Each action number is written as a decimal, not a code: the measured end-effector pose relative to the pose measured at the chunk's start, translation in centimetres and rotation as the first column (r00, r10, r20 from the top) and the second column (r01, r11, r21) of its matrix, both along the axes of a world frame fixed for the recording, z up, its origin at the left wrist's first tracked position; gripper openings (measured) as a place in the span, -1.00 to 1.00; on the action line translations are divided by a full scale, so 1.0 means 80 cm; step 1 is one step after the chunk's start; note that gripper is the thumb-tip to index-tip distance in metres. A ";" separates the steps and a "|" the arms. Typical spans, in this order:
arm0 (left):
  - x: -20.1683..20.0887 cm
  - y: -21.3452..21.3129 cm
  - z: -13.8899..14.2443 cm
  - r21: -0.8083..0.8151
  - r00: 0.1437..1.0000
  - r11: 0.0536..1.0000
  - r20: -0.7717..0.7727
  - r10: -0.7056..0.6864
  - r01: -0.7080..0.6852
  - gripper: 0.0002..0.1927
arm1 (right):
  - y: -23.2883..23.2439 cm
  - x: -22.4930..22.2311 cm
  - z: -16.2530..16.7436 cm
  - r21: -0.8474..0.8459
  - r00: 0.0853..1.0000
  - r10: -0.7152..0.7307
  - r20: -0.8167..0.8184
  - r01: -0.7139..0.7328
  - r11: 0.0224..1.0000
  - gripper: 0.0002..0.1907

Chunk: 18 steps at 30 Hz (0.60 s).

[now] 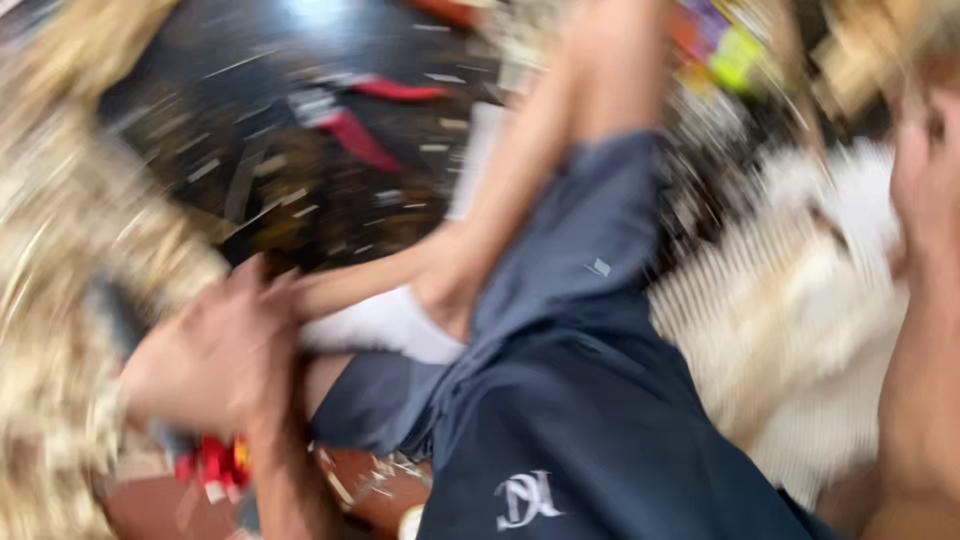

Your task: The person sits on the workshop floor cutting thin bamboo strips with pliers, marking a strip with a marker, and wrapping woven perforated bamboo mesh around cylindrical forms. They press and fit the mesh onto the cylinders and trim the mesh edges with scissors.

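OP: Navy shorts with a pale logo fill the bottom middle, closest thing to the lens. Everything's smeared with motion blur, fair warning.

Reply: What are the fingers doing?

OP: Left hand sits low on the left, fingertips right up against the toe end of a foot in a white sock. They look bent, but I can't tell if they're actually gripping the sock or just resting on it. Too blurry.

Reply: And the right one?

OP: Right hand is a pinkish blob at the top right edge, with the forearm running down that side. Can't tell if the fingers are spread or curled, or if they're touching anything.

Reply: Where's the sock exactly?

OP: Centre-left, on the foot of a bare leg crossed over the shorts, heel side tucked against the fabric.

Reply: Stuff around it?

OP: Just under the left hand there's some red bits. Further out, a tan straw-like mass along the left, a white ribbed thing on the right near the forearm, and a dark floor up top littered with scraps plus a red strip.
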<state>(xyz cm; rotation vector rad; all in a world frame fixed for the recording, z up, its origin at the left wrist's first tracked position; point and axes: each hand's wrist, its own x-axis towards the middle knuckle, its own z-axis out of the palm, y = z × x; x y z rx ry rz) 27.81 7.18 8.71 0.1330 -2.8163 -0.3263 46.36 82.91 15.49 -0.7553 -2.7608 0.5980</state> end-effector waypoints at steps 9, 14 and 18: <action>0.008 0.019 0.001 -0.048 0.976 0.978 0.090 -0.198 0.203 -0.72 | -0.021 0.318 -0.008 0.175 0.850 -0.447 0.277 0.413 0.894 -0.68; 0.009 0.011 0.005 -0.059 0.967 0.971 0.118 -0.225 0.233 -0.70 | -0.051 0.295 -0.037 0.125 0.669 -0.556 0.494 0.578 0.806 -0.27; 0.008 0.040 -0.005 -0.050 0.964 0.969 0.128 -0.235 0.243 -0.69 | -0.075 0.260 -0.099 0.282 0.440 -0.523 0.730 0.504 0.816 0.01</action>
